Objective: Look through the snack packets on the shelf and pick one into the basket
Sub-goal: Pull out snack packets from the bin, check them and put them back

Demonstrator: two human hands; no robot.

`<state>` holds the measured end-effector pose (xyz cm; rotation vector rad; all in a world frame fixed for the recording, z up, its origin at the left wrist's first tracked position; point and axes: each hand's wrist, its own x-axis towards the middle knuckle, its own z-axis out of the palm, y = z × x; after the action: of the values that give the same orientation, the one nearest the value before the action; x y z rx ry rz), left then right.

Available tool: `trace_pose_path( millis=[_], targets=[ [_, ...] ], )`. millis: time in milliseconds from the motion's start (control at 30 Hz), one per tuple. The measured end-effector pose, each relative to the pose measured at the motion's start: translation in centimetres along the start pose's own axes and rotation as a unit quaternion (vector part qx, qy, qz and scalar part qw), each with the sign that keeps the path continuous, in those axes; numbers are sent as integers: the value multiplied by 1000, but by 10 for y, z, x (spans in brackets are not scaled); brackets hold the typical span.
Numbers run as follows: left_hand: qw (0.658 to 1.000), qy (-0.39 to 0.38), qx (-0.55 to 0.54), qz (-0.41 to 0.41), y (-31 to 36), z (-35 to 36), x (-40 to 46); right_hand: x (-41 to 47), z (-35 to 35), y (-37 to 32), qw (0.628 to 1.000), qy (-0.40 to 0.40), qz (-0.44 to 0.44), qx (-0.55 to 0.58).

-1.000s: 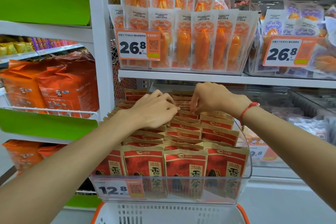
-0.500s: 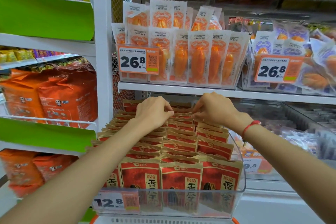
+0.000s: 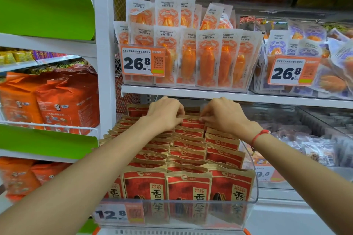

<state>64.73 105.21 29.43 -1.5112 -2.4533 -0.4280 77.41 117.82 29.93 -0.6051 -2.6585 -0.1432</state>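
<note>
A shop aisle of white metal shelving is seen from the head view, with a clear display bin [image 3: 254, 187] of red-and-gold snack packets [image 3: 188, 191] on the lower shelf [image 3: 277, 100] and orange crab-stick packs [image 3: 206, 59] ranged above behind a price tag [image 3: 142, 62] reading 26.8. Both arms are stretched to the far end of the bin, just under the edge of the shelf above. The top seam of a rear packet [image 3: 192, 121] in the middle file is pinched from either side: the left hand [image 3: 164, 113] is curled on its left corner, the right hand [image 3: 222, 115] on its right corner, fingertips nearly meeting over it. The packets stand upright in files running away from the camera, their long edges lying across the bin, so the held one sits directly between and beneath the hands, neither hand being plainly nearer. A straight upward lift is judged to be what frees it, with little headroom under the shelf. Only the rim of the white basket [image 3: 172, 232], orange-edged, is shown at the bottom of the view, below the bin's front and nearest the person
</note>
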Motion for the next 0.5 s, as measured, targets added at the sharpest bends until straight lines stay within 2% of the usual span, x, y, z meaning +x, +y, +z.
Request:
trace_pose_path(
  millis=[133,233,400,500],
  targets=[
    [996,77,-36,0,-3,-5,-10,-6,-5,1,997,72,-12,27],
    [987,129,-94,-2,-6,-9,-22,-11,-8,3,986,100,47,126],
    [958,223,-178,1,-3,-20,-49,-27,-10,-1,972,21,84,220],
    [932,275,-236,-4,2,-33,-61,-37,-18,-10,963,34,63,261]
  ],
)
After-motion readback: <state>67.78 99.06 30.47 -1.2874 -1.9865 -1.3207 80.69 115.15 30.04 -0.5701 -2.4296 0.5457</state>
